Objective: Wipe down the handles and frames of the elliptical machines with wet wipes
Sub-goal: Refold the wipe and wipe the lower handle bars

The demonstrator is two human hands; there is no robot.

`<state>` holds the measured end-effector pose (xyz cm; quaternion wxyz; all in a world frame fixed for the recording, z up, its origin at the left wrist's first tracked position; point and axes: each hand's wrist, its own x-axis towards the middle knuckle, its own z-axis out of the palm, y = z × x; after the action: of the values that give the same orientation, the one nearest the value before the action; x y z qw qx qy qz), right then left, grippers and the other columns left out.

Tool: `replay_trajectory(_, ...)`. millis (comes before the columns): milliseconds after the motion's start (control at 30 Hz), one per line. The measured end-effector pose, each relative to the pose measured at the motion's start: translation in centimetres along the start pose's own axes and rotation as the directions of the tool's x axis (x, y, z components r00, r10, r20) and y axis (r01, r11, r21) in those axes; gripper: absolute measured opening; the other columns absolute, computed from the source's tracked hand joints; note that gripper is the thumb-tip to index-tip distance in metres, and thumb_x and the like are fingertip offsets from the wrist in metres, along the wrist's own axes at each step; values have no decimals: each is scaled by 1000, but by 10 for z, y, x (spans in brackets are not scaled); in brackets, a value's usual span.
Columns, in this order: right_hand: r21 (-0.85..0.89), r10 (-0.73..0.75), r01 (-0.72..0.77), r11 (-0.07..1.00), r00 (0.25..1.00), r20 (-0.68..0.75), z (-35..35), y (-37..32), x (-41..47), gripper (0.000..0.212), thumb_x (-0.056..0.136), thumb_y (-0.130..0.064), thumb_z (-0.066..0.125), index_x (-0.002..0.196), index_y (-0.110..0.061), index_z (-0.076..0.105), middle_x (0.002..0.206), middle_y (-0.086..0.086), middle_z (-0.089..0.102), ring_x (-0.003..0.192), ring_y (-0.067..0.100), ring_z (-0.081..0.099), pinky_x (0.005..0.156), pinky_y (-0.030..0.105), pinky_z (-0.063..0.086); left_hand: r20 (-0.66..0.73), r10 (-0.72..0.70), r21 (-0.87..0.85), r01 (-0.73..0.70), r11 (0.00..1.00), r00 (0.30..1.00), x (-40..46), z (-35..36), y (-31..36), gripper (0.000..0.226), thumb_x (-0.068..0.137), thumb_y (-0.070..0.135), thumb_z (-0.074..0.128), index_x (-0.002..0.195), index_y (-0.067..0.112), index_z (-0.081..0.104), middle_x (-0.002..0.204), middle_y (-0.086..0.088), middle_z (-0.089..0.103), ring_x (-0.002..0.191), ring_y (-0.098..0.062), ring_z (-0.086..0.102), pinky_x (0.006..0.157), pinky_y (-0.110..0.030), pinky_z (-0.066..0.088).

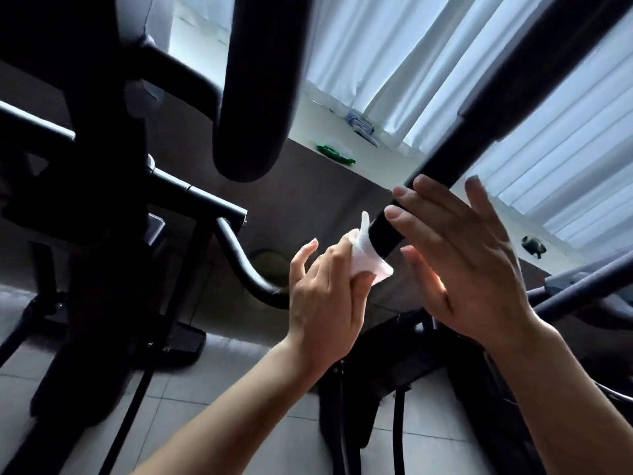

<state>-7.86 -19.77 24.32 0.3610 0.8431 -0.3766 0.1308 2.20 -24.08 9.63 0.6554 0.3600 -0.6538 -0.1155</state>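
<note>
The left hand pinched a folded wet wipe between thumb and curled fingers and pressed it over the lower end of the dark handle, which ran up toward the top right corner of the view. The right hand lay against the same bar just above the wipe, fingers straight and spread, touching the grip rather than wrapped round it.

The main risk, as I judge it, was the wipe slipping off the end cap: only a small fold seemed to cover the tip, and a flap stuck up loose beside it, so a quick twist could leave the cloth bunched in the palm while bare skin rubbed the bar. The flat right hand offered little steadying, so if this handle is one of the swinging kind (it appeared to be), the bar might move away under pressure and the stroke would skip. A second dark handle hung close at the upper left, easy to knock with a forearm.

On the windowsill behind, near its front edge, lay a green item; farther back sat a bluish packet, possibly the wipes, though too small to tell.
</note>
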Motion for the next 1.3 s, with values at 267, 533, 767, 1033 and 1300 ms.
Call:
replay_trajectory(267, -31, 88, -91, 995, 991, -104, -24, -1, -5, 29, 101, -13, 48, 129, -9, 49, 137, 10, 50, 135, 28, 45, 120, 43, 20, -139, 39, 163, -16, 987, 990, 29, 8, 35, 50, 102, 31, 36, 144, 3, 32, 127, -12, 59, 107, -21, 54, 92, -41, 38)
replay_trajectory(533, -20, 132, -134, 991, 986, -99, -17, -2, -22, 33, 96, -8, 55, 129, -10, 51, 138, 8, 50, 134, 27, 46, 119, 41, 24, -149, 8, 177, 18, 984, 989, 36, 16, 34, 47, 105, 40, 28, 133, 6, 46, 109, -4, 67, 83, -20, 63, 79, -38, 41)
replay_trajectory(767, 40, 118, -117, 992, 993, -31, 0, -18, -35, 38, 92, -5, 63, 127, -12, 53, 137, 6, 52, 135, 23, 47, 117, 44, 29, -23, 76, 149, -72, 986, 997, -47, 8, -51, 43, 106, 43, 25, 114, 10, 51, 102, -8, 70, 92, -17, 57, 83, -34, 34)
replay_trajectory(1033, 43, 25, -26, 999, 1000, 16, 14, -40, -35, 34, 95, -10, 61, 128, -12, 53, 141, 7, 48, 135, 24, 47, 116, 44, 32, 231, 33, 158, -71, 985, 972, -70, -23, -145, 39, 107, 37, 24, 123, 21, 55, 126, -2, 66, 126, -20, 56, 109, -45, 29)
replay_trajectory(1300, 63, 30, -30, 998, 1000, 5, 8, -49, -27, 34, 95, -10, 62, 128, -11, 53, 136, 12, 57, 133, 26, 49, 114, 44, 35, 30, -207, -55, 209, 976, 978, -37, -25, -134, 50, 106, 38, 27, 119, 7, 64, 128, -16, 60, 119, -25, 54, 105, -33, 36)
